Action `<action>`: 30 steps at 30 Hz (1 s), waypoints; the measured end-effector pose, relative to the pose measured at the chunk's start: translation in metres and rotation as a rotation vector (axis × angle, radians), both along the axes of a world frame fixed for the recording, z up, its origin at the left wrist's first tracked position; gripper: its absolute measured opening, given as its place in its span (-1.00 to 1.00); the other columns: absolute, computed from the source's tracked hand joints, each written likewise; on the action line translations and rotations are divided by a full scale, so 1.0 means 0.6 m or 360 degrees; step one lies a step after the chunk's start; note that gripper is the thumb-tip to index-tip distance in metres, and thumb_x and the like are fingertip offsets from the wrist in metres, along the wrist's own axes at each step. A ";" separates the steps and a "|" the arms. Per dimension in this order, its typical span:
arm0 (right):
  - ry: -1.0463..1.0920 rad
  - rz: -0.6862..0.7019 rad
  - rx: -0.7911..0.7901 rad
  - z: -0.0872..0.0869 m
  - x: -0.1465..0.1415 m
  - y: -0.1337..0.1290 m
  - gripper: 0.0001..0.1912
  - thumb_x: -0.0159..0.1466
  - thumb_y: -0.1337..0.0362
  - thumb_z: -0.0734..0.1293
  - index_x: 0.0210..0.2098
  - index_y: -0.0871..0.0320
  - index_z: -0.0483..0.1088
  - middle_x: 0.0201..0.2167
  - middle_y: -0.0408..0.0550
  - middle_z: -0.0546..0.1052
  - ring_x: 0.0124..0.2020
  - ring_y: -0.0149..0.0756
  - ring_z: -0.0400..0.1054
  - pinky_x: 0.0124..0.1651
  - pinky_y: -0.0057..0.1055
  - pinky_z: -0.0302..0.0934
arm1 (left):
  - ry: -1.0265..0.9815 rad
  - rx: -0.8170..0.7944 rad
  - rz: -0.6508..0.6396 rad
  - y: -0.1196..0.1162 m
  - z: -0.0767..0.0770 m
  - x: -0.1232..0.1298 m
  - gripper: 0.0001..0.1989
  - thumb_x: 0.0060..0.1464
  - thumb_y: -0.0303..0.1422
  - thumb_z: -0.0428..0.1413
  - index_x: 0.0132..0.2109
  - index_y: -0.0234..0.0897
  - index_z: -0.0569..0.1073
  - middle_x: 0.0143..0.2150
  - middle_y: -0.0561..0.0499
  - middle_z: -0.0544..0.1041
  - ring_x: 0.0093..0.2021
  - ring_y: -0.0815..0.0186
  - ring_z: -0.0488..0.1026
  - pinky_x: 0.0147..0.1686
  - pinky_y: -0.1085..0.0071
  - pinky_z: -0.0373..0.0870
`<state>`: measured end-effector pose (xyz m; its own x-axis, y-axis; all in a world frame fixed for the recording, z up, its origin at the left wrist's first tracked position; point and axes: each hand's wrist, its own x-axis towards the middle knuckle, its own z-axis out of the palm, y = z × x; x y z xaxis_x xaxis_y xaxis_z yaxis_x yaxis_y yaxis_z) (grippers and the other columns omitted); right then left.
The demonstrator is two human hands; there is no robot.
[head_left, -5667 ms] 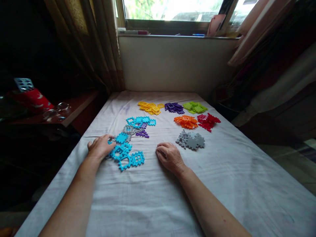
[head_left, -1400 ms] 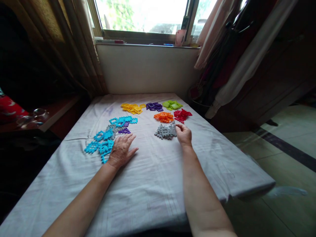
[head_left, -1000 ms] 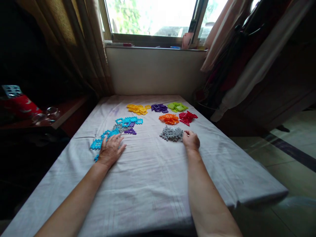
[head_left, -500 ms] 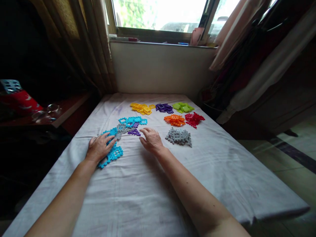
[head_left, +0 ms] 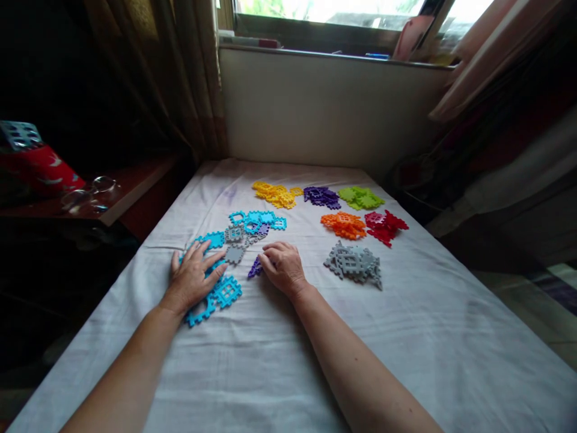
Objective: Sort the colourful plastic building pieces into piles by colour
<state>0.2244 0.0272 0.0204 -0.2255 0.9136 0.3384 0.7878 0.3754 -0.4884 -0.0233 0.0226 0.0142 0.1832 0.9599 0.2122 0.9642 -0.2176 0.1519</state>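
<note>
My left hand (head_left: pixel 192 278) lies with its fingers spread over blue interlocking plastic tiles (head_left: pixel 228 291), hiding some of them. Curled fingers of my right hand (head_left: pixel 285 267) grip a purple interlocking tile (head_left: pixel 255 268) low over the cloth; its far part is covered by the hand. Between the hands and a little farther off lie loose grey tiles (head_left: pixel 234 254), and another purple tile (head_left: pixel 262 230) rests beside a group of blue tiles (head_left: pixel 261 218).
Sorted piles stand on the cloth-covered table (head_left: pixel 270 373): yellow (head_left: pixel 274 194), dark purple (head_left: pixel 321 196), green (head_left: pixel 360 197), orange (head_left: pixel 343 225), red (head_left: pixel 386 227) and grey (head_left: pixel 354 263). At left, glasses (head_left: pixel 104 184) and a red holder (head_left: pixel 42 171) sit on a side surface.
My right hand has closed on a purple tile and drawn it nearer, away from the other purple piece. My left hand stays on the blue tiles. The view has tilted down.
</note>
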 end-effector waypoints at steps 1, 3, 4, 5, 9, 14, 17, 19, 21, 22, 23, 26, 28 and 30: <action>0.0017 -0.0018 -0.0005 0.000 -0.001 0.002 -0.82 0.35 0.21 0.33 -0.27 0.09 0.57 -0.11 -0.05 0.63 -0.01 -0.24 0.43 0.12 -0.26 0.14 | 0.0003 -0.0026 -0.0055 -0.003 0.001 0.004 -0.55 0.25 -0.03 -0.05 0.18 0.11 0.49 0.39 -0.06 0.30 0.40 -0.15 0.11 0.32 -0.32 -0.13; 0.0014 -0.0014 -0.0015 0.001 -0.003 0.003 -0.81 0.31 0.19 0.37 -0.13 0.09 0.55 -0.09 -0.04 0.62 0.01 -0.20 0.41 0.11 -0.25 0.14 | 0.0012 -0.0052 -0.0141 -0.009 0.003 0.012 -0.56 0.25 -0.02 -0.04 0.19 0.13 0.49 0.39 -0.04 0.30 0.42 -0.15 0.09 0.34 -0.32 -0.20; -0.0004 0.0008 -0.0017 0.002 -0.005 0.003 -0.74 0.28 0.16 0.40 -0.06 0.08 0.53 -0.07 -0.03 0.61 0.03 -0.17 0.39 0.11 -0.23 0.14 | 0.0015 -0.0054 -0.0171 -0.011 0.003 0.015 -0.56 0.25 -0.02 -0.03 0.19 0.13 0.49 0.39 -0.04 0.30 0.42 -0.16 0.08 0.34 -0.32 -0.22; -0.0032 0.0043 -0.0021 0.004 -0.007 0.002 -0.67 0.26 0.12 0.42 -0.02 0.08 0.51 -0.04 -0.02 0.60 0.05 -0.15 0.37 0.12 -0.22 0.13 | 0.0015 -0.0051 -0.0193 -0.013 0.002 0.018 -0.56 0.24 -0.02 -0.02 0.19 0.13 0.49 0.39 -0.04 0.30 0.43 -0.16 0.07 0.34 -0.31 -0.23; -0.0191 0.0194 -0.0070 0.013 -0.020 -0.009 -0.56 0.22 -0.04 0.42 -0.01 0.05 0.50 -0.01 0.00 0.57 0.06 -0.10 0.33 0.12 -0.19 0.12 | -0.0018 -0.0011 -0.0252 -0.016 -0.004 0.022 -0.56 0.22 -0.02 0.02 0.18 0.12 0.50 0.37 -0.04 0.33 0.42 -0.14 0.11 0.35 -0.30 -0.24; -0.0320 0.0198 -0.0128 0.031 -0.031 -0.014 -0.61 0.27 -0.02 0.37 0.00 0.03 0.50 -0.01 -0.01 0.57 0.07 -0.11 0.33 0.12 -0.19 0.12 | -0.0108 0.0058 -0.0269 -0.010 -0.011 0.013 -0.52 0.21 -0.04 0.01 0.22 0.04 0.46 0.34 -0.07 0.38 0.40 -0.09 0.17 0.35 -0.29 -0.15; -0.0299 0.0079 -0.0195 0.056 -0.006 -0.001 -0.59 0.27 0.02 0.37 0.06 0.01 0.48 0.08 -0.02 0.54 0.11 -0.13 0.34 0.13 -0.21 0.16 | -0.0224 0.0130 -0.0231 -0.005 -0.013 0.006 -0.48 0.23 -0.03 -0.03 0.24 -0.06 0.43 0.30 -0.08 0.43 0.37 -0.02 0.23 0.37 -0.19 -0.05; -0.0306 -0.0079 -0.0273 0.079 0.032 0.008 -0.58 0.26 0.09 0.39 0.09 0.02 0.47 0.11 -0.02 0.53 0.12 -0.13 0.35 0.13 -0.24 0.19 | -0.0294 0.0183 -0.0198 -0.001 -0.015 0.002 -0.49 0.25 -0.02 -0.06 0.20 -0.09 0.46 0.25 -0.07 0.48 0.35 0.01 0.28 0.37 -0.13 -0.01; -0.0350 -0.0283 -0.0350 0.103 0.081 0.013 -0.59 0.23 0.17 0.40 0.08 0.02 0.49 0.08 -0.02 0.55 0.12 -0.12 0.38 0.14 -0.26 0.21 | -0.0340 0.0235 -0.0171 0.001 -0.017 0.000 -0.51 0.25 -0.02 -0.08 0.15 -0.10 0.50 0.21 -0.06 0.52 0.32 0.03 0.32 0.37 -0.09 0.02; -0.0369 -0.0395 -0.0385 0.112 0.106 0.013 -0.60 0.21 0.20 0.41 0.06 0.01 0.51 0.07 -0.03 0.56 0.11 -0.11 0.38 0.13 -0.27 0.22 | -0.0354 0.0253 -0.0164 0.002 -0.018 -0.001 -0.51 0.25 -0.01 -0.09 0.12 -0.10 0.52 0.19 -0.06 0.53 0.31 0.03 0.33 0.37 -0.09 0.03; -0.0380 -0.0506 -0.0433 0.118 0.129 0.012 -0.60 0.20 0.21 0.41 0.05 0.01 0.52 0.05 -0.02 0.57 0.09 -0.10 0.40 0.11 -0.28 0.23 | -0.0364 0.0265 -0.0162 0.002 -0.020 0.000 -0.51 0.25 -0.01 -0.09 0.10 -0.11 0.53 0.18 -0.06 0.54 0.31 0.02 0.34 0.36 -0.09 0.04; -0.0290 -0.0613 -0.0706 0.121 0.179 0.008 -0.56 0.16 0.23 0.43 0.05 0.05 0.54 -0.06 -0.01 0.62 -0.04 -0.13 0.48 0.01 -0.33 0.29 | -0.0377 0.0275 -0.0163 0.003 -0.022 0.002 -0.54 0.24 -0.01 -0.08 0.04 -0.10 0.56 0.16 -0.07 0.56 0.29 0.00 0.35 0.35 -0.13 0.05; -0.0104 -0.0462 -0.0885 0.116 0.194 0.005 -0.56 0.16 0.23 0.43 0.05 0.09 0.54 -0.17 -0.05 0.64 -0.16 -0.20 0.51 -0.07 -0.39 0.32 | -0.0378 0.0277 -0.0163 0.003 -0.022 0.002 -0.56 0.23 -0.02 -0.06 0.02 -0.09 0.57 0.15 -0.06 0.56 0.28 0.00 0.37 0.35 -0.14 0.04; 0.0094 -0.0302 -0.0941 0.113 0.199 0.006 -0.57 0.20 0.20 0.41 0.06 0.12 0.53 -0.22 -0.07 0.65 -0.22 -0.26 0.52 -0.12 -0.44 0.33 | -0.0375 0.0267 -0.0168 0.004 -0.022 0.002 -0.57 0.22 -0.03 -0.05 0.01 -0.08 0.57 0.15 -0.05 0.56 0.27 -0.01 0.37 0.35 -0.15 0.04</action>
